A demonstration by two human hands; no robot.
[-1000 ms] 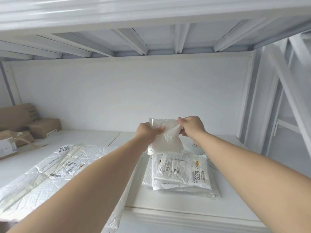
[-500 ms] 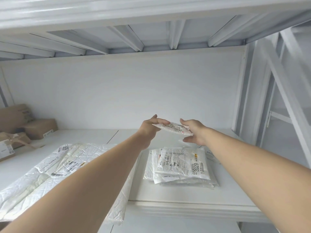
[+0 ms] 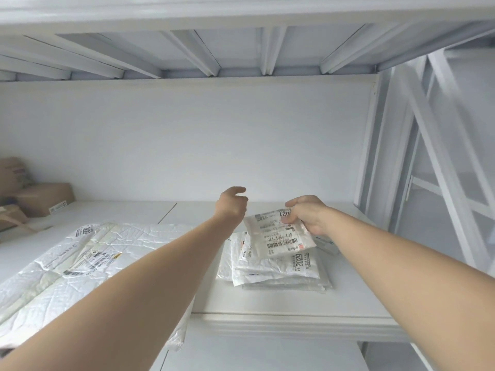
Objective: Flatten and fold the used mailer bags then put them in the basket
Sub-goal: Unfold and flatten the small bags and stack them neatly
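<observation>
Right hand (image 3: pixel 308 216) pinches folded mailer bag (image 3: pixel 280 238) just above the stack (image 3: pixel 276 273) on the bench (image 3: pixel 267 302); left hand (image 3: pixel 232 205) above stack, loose, empty.

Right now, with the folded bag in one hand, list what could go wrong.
1. Only the right hand pinches the folded bag, by one end. The left hand is off it, so the fold may spring open.
2. The stack below lies fanned and uneven, so another bag on top might slide.
3. The big bag hangs over the shelf edge and could slip off.
</observation>
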